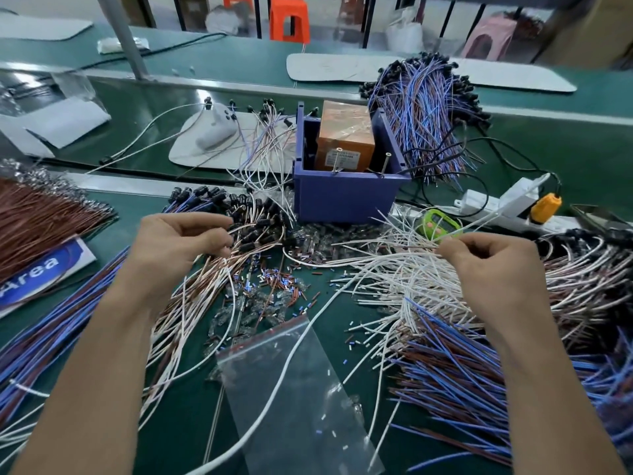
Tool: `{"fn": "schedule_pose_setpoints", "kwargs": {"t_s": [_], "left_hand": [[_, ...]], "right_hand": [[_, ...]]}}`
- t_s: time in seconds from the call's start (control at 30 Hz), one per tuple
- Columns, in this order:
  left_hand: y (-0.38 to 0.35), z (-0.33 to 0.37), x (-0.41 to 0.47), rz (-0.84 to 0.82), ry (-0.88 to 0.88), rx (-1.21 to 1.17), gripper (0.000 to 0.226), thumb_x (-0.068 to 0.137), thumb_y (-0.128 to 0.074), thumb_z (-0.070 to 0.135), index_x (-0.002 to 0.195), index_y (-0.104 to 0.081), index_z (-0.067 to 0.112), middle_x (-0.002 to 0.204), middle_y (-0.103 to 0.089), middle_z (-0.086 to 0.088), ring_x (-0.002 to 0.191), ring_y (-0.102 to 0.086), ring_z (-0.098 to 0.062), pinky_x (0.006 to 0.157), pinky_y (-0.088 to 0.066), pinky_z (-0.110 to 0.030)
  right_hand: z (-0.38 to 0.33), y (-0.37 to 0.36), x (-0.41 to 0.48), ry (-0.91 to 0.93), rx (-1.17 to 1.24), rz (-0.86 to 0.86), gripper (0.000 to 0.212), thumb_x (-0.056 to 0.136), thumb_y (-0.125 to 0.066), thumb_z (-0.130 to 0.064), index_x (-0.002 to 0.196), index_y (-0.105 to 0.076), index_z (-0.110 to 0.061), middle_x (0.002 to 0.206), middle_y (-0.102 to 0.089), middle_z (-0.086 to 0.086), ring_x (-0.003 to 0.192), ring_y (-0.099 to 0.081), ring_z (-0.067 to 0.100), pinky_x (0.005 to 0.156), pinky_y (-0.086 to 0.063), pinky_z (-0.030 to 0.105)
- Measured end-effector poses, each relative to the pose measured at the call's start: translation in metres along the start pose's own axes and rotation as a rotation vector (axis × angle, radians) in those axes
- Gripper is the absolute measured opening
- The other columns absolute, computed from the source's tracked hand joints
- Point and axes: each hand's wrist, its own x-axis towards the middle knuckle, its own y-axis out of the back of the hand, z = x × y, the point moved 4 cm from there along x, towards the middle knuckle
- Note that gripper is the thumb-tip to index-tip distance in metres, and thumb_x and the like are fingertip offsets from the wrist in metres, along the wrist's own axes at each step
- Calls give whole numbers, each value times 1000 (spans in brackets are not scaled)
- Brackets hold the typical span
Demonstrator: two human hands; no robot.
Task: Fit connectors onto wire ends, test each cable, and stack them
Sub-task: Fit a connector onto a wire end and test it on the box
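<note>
My left hand (pixel 181 240) has its fingers curled into a pile of black connectors (pixel 253 224) fitted on brown and white wires, and its fingertips pinch one of them. My right hand (pixel 489 255) pinches thin white wires (pixel 404 250) drawn from the loose white wire pile (pixel 394 279) at centre right. Small clear connectors (pixel 318 241) and cut sleeve bits (pixel 274 286) lie scattered between the hands. Blue and brown wires (pixel 462 371) fan out under my right forearm.
A purple box (pixel 346 197) holding an orange block stands behind the piles. A finished bundle of blue cables (pixel 428 114) lies at the back right. A clear zip bag (pixel 291 389) lies near me. Power strip (pixel 496 204), green timer (pixel 438 224), brown wires (pixel 37 214) at left.
</note>
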Motion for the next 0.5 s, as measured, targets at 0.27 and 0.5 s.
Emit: {"fn": "schedule_pose_setpoints", "kwargs": {"t_s": [0.27, 0.5], "left_hand": [[-100, 35, -56, -597, 50, 192, 71, 84, -51, 83, 89, -83, 20, 69, -76, -5, 48, -55, -10, 52, -46, -21], [-109, 21, -38, -222, 430, -797, 19, 101, -56, 23, 94, -68, 10, 55, -54, 7, 39, -43, -2, 39, -29, -11]], "right_hand": [[-31, -18, -14, 101, 249, -107, 25, 87, -78, -23, 72, -78, -44, 65, -71, -2, 60, -58, 5, 59, -49, 21], [-36, -21, -32, 170, 113, -248, 4, 81, -76, -38, 77, -77, -39, 61, -67, 2, 52, -51, 6, 54, -48, 29]]}}
